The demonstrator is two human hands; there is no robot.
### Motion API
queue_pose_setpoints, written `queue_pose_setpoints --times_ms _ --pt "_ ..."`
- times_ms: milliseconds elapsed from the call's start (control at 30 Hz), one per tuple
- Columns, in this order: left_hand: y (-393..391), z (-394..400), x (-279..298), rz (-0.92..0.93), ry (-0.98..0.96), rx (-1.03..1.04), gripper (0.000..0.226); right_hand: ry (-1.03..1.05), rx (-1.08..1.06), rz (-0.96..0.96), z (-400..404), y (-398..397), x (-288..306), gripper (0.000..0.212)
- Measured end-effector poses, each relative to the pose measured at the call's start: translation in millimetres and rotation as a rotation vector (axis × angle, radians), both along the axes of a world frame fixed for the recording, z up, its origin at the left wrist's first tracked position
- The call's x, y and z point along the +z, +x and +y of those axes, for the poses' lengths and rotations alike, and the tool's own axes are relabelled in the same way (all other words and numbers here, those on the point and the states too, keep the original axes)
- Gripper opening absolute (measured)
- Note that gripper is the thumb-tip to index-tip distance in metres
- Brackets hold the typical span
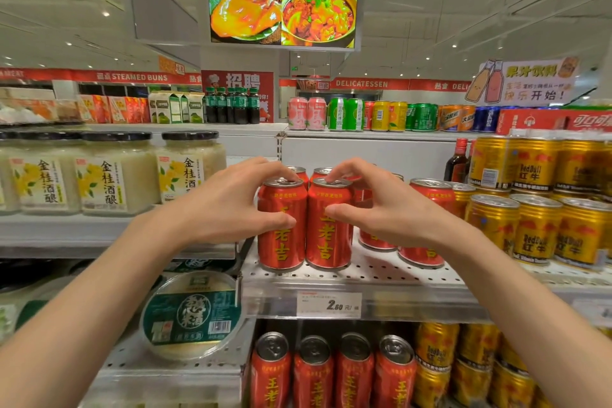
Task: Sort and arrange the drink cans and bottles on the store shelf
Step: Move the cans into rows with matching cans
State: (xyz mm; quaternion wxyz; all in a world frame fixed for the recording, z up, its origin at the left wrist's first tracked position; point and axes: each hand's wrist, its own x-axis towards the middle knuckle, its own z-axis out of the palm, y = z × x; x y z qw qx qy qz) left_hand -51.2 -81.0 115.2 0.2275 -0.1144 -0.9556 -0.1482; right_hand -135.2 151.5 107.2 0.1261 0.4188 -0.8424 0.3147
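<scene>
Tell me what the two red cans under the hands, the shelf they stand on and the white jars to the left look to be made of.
Left red can and right red can: likely aluminium, glossy printed walls, bare silver pull-tab tops. Shelf: painted or plated metal, judging by its perforated deck. Jars: clear glass or plastic, unsure which, with black lids.

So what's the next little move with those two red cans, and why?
Probably slide both forward to the shelf edge. The left hand grips the left can, the right hand the right can, and both stand slightly back from the front lip.
</scene>
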Motion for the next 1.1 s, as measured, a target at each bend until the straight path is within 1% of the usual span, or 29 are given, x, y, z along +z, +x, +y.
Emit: queue_pose_setpoints --times_ms 100,200,333,467,567,700,800,1100 --pt "-0.4 7.1 -1.7 0.015 -0.022 0.020 0.064 0.005 -0.018 0.019 3.6 2.2 2.2 0.047" --pt "-4.6 18.2 -3.4 0.053 -0.048 0.009 0.072 -0.030 -0.081 0.123 17.5 2.8 7.9 0.043" --pt "-14.3 33.4 -4.4 0.104 -0.078 0.000 0.077 0.076 -0.249 0.246 46.6 -1.0 14.5 0.039" --pt "-23.2 43.7 -2.9 0.125 -0.133 -0.020 0.071 0.217 -0.399 0.224 72.4 -8.0 14.4 0.050" --pt "-26.1 45.9 -0.8 0.124 -0.131 -0.019 0.068 0.269 -0.464 0.178 83.4 -9.6 9.4 0.057" --pt "-26.9 46.3 -3.4 0.135 -0.108 -0.017 0.065 0.219 -0.456 0.151 87.7 -10.1 4.8 0.053" --pt "-26.3 47.0 -4.4 0.137 -0.096 -0.010 0.067 0.157 -0.451 0.139 89.5 -9.6 4.7 0.052" --pt "-26.1 48.3 -7.1 0.165 -0.093 0.010 0.071 0.068 -0.380 0.122 65.2 6.1 3.6 0.062"
